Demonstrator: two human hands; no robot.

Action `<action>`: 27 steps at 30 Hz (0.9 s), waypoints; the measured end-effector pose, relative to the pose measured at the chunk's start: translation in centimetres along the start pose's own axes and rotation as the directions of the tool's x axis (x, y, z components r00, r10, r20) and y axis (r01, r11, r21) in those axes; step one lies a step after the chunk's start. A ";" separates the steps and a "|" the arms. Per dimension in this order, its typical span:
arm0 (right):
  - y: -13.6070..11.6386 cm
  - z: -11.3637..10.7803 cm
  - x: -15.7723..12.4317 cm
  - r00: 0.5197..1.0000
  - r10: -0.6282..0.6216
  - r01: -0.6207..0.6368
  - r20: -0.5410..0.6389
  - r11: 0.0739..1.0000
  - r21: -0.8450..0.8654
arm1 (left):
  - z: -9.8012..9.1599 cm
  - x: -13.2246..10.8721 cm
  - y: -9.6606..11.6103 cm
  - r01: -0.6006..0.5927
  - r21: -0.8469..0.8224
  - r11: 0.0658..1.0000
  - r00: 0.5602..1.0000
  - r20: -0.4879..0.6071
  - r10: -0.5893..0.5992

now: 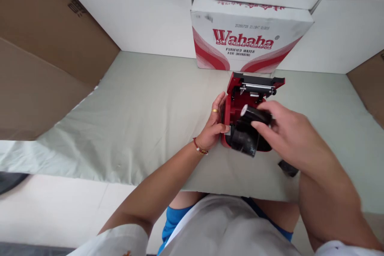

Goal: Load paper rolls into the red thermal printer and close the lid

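A red and black device (228,114) stands on the cloth-covered table with its lid raised at the back. My left hand (212,128) grips the device's left side, thumb on the front left corner and fingers along the outer wall. In my right hand (277,124), a black roll (256,115) with a white core is pinched between thumb and fingers above the open device. A glossy black strip (244,140) hangs below the roll over the device's front edge. To the right of the device, a small black object (288,168) lies on the cloth, partly beside my right forearm.
A white and red Wahaha carton (243,40) stands right behind the device, against stacked white boxes (144,12). A brown carton (51,60) is at the left, another brown box (370,88) at the right edge. The pale green cloth (144,116) ends near my lap.
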State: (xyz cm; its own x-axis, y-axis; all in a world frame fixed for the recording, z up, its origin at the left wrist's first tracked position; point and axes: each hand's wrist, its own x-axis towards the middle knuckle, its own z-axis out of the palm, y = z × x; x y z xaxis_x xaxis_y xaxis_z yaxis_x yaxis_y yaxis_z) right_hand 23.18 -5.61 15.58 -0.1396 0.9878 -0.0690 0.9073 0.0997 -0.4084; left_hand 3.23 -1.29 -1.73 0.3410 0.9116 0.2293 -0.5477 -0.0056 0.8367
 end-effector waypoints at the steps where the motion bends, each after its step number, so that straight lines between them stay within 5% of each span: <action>1: 1.0 -0.8 -1.5 0.998 0.012 -0.005 -0.054 0.993 0.121 | -0.1 0.0 -0.1 -0.002 0.006 1.000 1.000 0.003 0.002; 5: 6.0 -2.2 -5.3 0.941 0.242 -0.170 -0.237 0.942 0.289 | -0.6 0.2 -0.2 -0.008 0.018 1.000 1.000 0.021 0.007; 9: 9.6 0.6 -5.0 0.937 0.349 -0.335 -0.001 0.899 0.283 | -0.8 0.3 -0.1 -0.027 0.053 0.998 0.999 0.029 0.026; 11: 10.5 2.4 -4.6 0.941 0.337 -0.331 0.027 0.903 0.273 | -0.8 0.4 0.0 -0.039 0.074 0.997 0.999 0.015 0.038; 17: 15.4 3.2 -5.9 0.882 0.346 -0.370 -0.322 0.929 -0.016 | -0.2 0.2 0.7 -0.017 0.061 0.998 1.000 0.011 0.017; 21: 19.5 2.9 -7.0 0.941 0.321 -0.335 -0.104 0.927 -0.168 | 0.2 0.1 1.1 0.002 0.014 1.000 1.000 0.009 -0.002; 27: 18.8 -0.3 -12.7 0.967 0.235 -0.244 0.097 0.965 0.097 | 0.4 0.1 1.3 0.003 -0.001 1.000 1.000 -0.027 -0.003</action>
State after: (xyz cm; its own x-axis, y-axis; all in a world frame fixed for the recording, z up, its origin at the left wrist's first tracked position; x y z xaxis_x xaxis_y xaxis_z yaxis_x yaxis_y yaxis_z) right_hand 42.12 -16.26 9.01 0.0401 0.9672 -0.2507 0.8709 -0.1568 -0.4658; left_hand 2.88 -1.36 -0.41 0.3220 0.9224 0.2135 -0.5473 -0.0027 0.8370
